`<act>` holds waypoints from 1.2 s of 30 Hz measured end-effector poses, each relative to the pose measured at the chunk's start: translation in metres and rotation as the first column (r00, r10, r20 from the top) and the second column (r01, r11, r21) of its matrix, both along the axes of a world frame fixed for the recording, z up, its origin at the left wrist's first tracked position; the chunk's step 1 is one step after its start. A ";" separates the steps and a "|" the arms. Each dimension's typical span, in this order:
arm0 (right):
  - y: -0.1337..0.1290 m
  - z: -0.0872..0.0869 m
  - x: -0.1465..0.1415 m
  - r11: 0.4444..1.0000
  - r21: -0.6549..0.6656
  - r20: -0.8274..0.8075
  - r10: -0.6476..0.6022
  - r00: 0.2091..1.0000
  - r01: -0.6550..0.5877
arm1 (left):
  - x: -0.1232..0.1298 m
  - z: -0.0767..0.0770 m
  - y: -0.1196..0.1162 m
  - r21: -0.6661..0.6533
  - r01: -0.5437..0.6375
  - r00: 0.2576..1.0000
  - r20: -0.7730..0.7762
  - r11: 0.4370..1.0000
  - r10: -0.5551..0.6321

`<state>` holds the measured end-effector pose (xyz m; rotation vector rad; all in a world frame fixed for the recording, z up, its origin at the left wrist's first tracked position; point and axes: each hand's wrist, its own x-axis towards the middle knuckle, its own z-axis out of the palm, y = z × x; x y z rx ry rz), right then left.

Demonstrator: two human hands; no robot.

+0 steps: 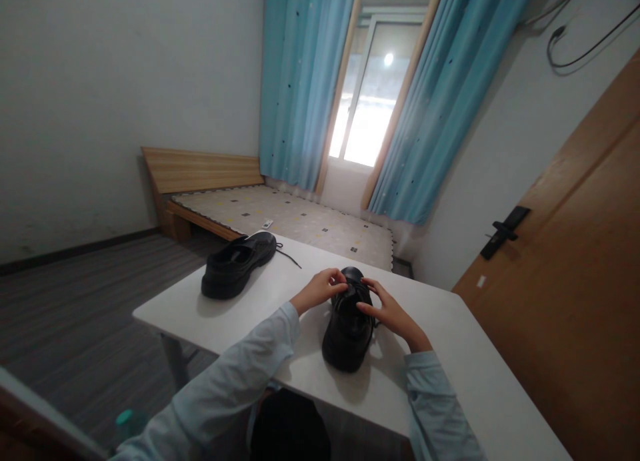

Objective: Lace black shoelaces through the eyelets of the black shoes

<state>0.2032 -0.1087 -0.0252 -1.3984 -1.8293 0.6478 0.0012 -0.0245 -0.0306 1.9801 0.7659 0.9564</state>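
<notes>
A black lace-up shoe [345, 344] stands on the white table [300, 248] in front of me, its heel towards me and its toe pointing away. My left hand [324, 288] is at the left side of its lacing, thumb and forefinger pinched together. Whatever lies between those fingertips is too small to make out. On the right side, my right hand [387, 308] touches the shoe near its opening with thumb and forefinger apart. A bit of lace hangs beside the shoe under that hand. The matching black shoe [233, 268] sits at the table's left, a loose lace trailing from it.
Behind the table is a wooden bed [210, 168] with a patterned mattress [310, 214]. Blue curtains [305, 81] flank a bright window [373, 108]. A brown door [565, 261] stands close on the right. A teal bottle cap [125, 418] shows at lower left.
</notes>
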 end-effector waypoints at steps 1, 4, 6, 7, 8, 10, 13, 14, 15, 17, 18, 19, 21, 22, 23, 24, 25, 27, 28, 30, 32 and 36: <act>0.000 0.000 0.000 1.000 0.001 -0.001 -0.001 1.000 0.001 | 0.000 0.001 0.000 -0.002 -0.001 1.000 0.007 1.000 0.001; 0.001 -0.001 0.001 1.000 0.011 -0.009 -0.007 1.000 0.007 | 0.000 0.003 -0.003 0.001 0.000 0.999 0.048 1.000 0.000; 0.001 -0.002 0.001 1.000 0.013 -0.010 -0.008 1.000 0.008 | 0.000 0.005 -0.006 0.014 0.010 0.998 0.068 1.000 -0.011; 0.002 -0.002 0.001 1.000 0.013 -0.009 -0.007 1.000 0.007 | 0.000 0.006 -0.007 0.022 0.018 0.997 0.070 1.000 -0.019; 0.002 -0.002 0.001 1.000 0.014 -0.009 -0.006 1.000 0.007 | 0.001 0.006 -0.008 0.029 0.025 0.997 0.069 0.999 -0.027; 0.002 -0.002 0.001 1.000 0.016 -0.010 -0.008 1.000 0.008 | 0.001 0.008 -0.011 0.032 0.040 0.997 0.072 0.999 -0.042; 0.001 -0.001 0.000 1.000 0.020 -0.011 -0.009 1.000 0.009 | 0.000 0.010 -0.014 0.028 0.057 0.992 0.113 0.998 -0.059; 0.001 0.000 0.000 1.000 0.021 -0.012 -0.010 1.000 0.010 | 0.000 0.011 -0.015 0.032 0.062 0.989 0.130 0.998 -0.066; 0.001 0.000 0.000 1.000 0.018 -0.012 -0.011 1.000 0.011 | 0.000 0.012 -0.015 0.037 0.066 0.987 0.147 0.997 -0.070; 0.000 0.001 -0.001 1.000 0.007 -0.012 -0.011 1.000 0.011 | -0.001 0.012 -0.015 0.046 0.071 0.980 0.185 0.996 -0.078; 0.000 0.001 -0.001 1.000 0.000 -0.011 -0.011 1.000 0.011 | -0.001 0.012 -0.014 0.043 0.078 0.974 0.211 0.996 -0.085; 0.000 0.002 -0.002 1.000 -0.007 -0.009 -0.010 1.000 0.010 | 0.000 0.011 -0.013 0.034 0.090 0.966 0.241 0.995 -0.096; 0.000 0.002 -0.002 1.000 -0.013 -0.005 -0.011 1.000 0.011 | 0.001 0.009 -0.011 0.008 0.120 0.946 0.303 0.993 -0.117; 0.000 0.003 -0.002 1.000 -0.014 -0.004 -0.012 1.000 0.012 | 0.001 0.008 -0.011 -0.005 0.137 0.936 0.328 0.991 -0.128; -0.001 0.003 -0.002 1.000 -0.013 -0.003 -0.013 1.000 0.013 | 0.002 0.007 -0.010 -0.016 0.152 0.927 0.349 0.988 -0.137; -0.001 0.003 -0.002 1.000 -0.012 -0.002 -0.013 1.000 0.013 | 0.002 0.007 -0.010 -0.025 0.168 0.919 0.366 0.986 -0.147; -0.001 0.003 -0.002 1.000 -0.012 -0.001 -0.011 1.000 0.011 | 0.003 0.006 -0.009 -0.031 0.184 0.910 0.382 0.982 -0.158; -0.001 0.003 -0.002 1.000 -0.011 0.002 -0.010 1.000 0.010 | 0.003 0.007 -0.010 -0.039 0.216 0.893 0.411 0.976 -0.181; -0.001 0.002 -0.002 1.000 -0.012 0.003 -0.011 1.000 0.011 | 0.003 0.008 -0.010 -0.040 0.223 0.888 0.421 0.974 -0.186; -0.001 0.002 -0.002 1.000 -0.012 0.002 -0.015 1.000 0.015 | 0.003 0.010 -0.011 -0.033 0.213 0.889 0.420 0.976 -0.180; 0.000 0.002 -0.002 1.000 -0.008 -0.003 -0.018 1.000 0.018 | 0.002 0.012 -0.013 -0.025 0.186 0.907 0.389 0.982 -0.162; -0.001 0.002 -0.002 1.000 -0.003 -0.016 -0.022 1.000 0.022 | -0.002 0.014 -0.014 -0.004 0.112 0.947 0.303 0.994 -0.106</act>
